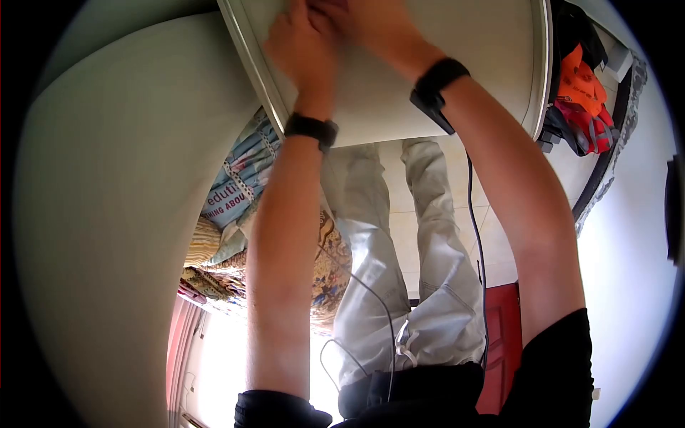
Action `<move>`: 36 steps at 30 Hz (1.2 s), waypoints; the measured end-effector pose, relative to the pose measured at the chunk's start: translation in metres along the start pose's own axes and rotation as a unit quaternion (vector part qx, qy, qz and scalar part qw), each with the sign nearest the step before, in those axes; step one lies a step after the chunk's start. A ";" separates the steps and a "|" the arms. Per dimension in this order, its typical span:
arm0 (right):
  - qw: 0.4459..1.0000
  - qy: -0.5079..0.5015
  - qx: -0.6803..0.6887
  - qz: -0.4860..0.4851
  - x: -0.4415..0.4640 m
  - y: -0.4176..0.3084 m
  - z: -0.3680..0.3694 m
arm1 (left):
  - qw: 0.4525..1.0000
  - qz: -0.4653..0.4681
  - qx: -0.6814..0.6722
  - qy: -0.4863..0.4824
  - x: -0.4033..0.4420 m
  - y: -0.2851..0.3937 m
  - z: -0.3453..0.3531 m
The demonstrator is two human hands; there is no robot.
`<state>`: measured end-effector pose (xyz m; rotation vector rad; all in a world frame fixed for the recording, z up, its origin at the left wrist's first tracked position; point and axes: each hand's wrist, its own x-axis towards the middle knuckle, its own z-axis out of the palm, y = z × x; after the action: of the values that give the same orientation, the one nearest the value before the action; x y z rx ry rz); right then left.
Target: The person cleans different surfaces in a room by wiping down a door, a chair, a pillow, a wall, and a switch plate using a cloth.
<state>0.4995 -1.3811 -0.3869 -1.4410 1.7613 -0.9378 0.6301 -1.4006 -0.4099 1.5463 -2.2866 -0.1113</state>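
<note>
Both hands are close together at the top edge of the view, over a pale flat surface (428,85) with a raised metallic rim. My left hand (303,43) has its fingers bent in toward a small dark pinkish thing (330,6), partly cut off by the frame and blurred. My right hand (374,28) reaches to the same spot from the right, its fingertips smeared and partly out of view. Each wrist wears a black band, the left one (311,131) and the right one (437,89).
Patterned cloths (242,192) are heaped at the left below the surface. Orange and red bags (585,93) lie at the right. Dark cables (477,235) hang beside my legs. A large pale curved surface (128,178) fills the left side.
</note>
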 end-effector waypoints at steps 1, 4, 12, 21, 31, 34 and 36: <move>1.000 0.009 0.024 -0.001 -0.016 0.004 -0.002 | 0.999 0.015 -0.024 0.017 -0.012 0.002 0.002; 0.999 0.048 0.008 0.022 -0.070 0.011 -0.006 | 0.998 0.038 -0.038 -0.017 -0.053 0.024 -0.007; 0.992 0.124 0.002 0.009 -0.178 0.048 -0.030 | 0.976 0.099 -0.170 -0.093 -0.123 0.078 -0.015; 0.992 0.121 0.012 0.013 -0.163 0.061 -0.042 | 0.959 0.227 -0.149 -0.082 -0.088 0.072 0.006; 0.982 0.172 -0.061 -0.042 -0.044 0.102 -0.125 | 0.987 0.125 -0.062 -0.076 0.013 0.154 0.042; 0.978 0.168 -0.120 -0.038 -0.060 0.103 -0.136 | 0.989 0.109 -0.065 -0.074 0.010 0.171 0.046; 0.972 0.192 -0.125 -0.047 -0.075 0.105 -0.131 | 0.987 0.116 -0.074 -0.087 -0.002 0.178 0.048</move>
<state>0.3481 -1.2783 -0.4039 -1.5911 2.1736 -1.1362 0.4576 -1.3361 -0.4069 1.2289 -2.5123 -0.3580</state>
